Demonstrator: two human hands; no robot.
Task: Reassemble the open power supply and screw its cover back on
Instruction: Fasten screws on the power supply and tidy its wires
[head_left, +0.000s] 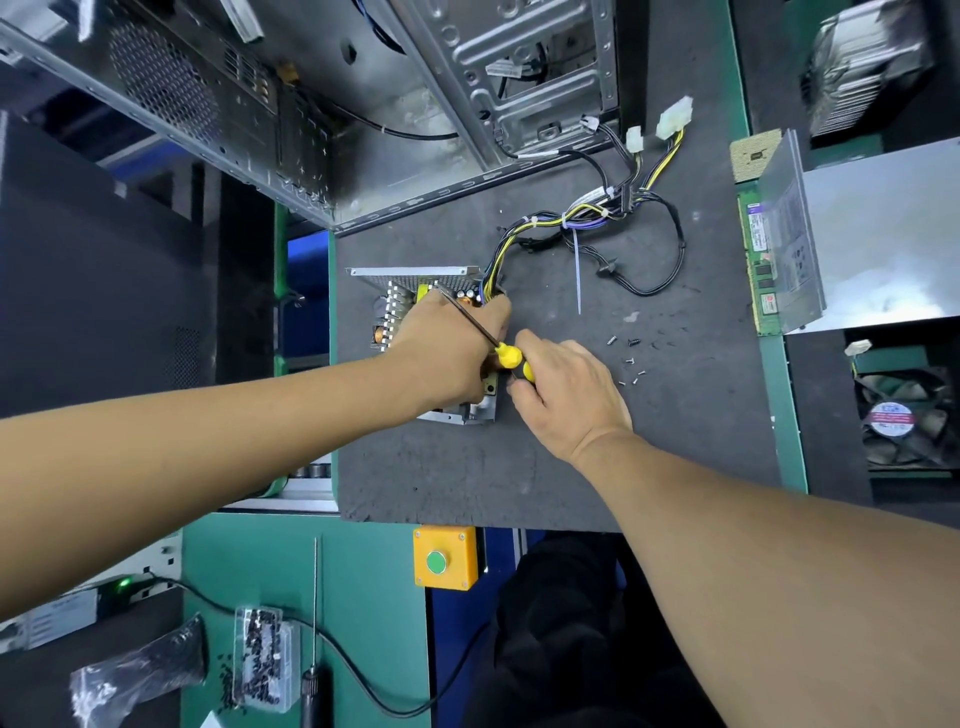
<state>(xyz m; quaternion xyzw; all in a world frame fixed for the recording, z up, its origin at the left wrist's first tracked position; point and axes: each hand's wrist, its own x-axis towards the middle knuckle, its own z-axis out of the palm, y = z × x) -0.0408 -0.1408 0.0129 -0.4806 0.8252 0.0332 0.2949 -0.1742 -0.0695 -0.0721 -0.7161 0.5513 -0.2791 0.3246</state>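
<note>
Dark grey foam matting (519, 467) covered the bench where you worked, and the open power supply (415, 291) sat on its left part, cover off, with heat-sink fins, a yellow component and copper coils exposed under the perforated metal wall at its far side. Your left hand (447, 353) lay over the middle of the unit, fingers curled down onto its right edge — what exactly they gripped was hidden beneath the hand. Your right hand (566, 384) was just beside it, fingers wrapped round the yellow handle of a screwdriver (506, 356); the dark shaft ran up and to the left across the back of your left hand, its tip over the board near the yellow component.

The supply's wire bundle (571, 218) — yellow, black and purple leads tied with white cable ties — left the unit's far right corner and snaked across the mat to the white connectors (672, 119) near the open computer case (467, 104) that stood at the far side. A handful of loose screws (628, 358) lay scattered on the mat just right of your right hand. Well to the right, a bare metal cover (857, 234) rested at the mat's edge with a green memory module (761, 270) along its left side and a processor chip (753, 153) at its far corner; a cooling fan (904, 415) sat nearer you on that side. Below the mat's near edge was a yellow box with a green push-button (445, 558), and at lower left a clear box of small dark parts (265, 657) beside a second, black-handled screwdriver (315, 649).
</note>
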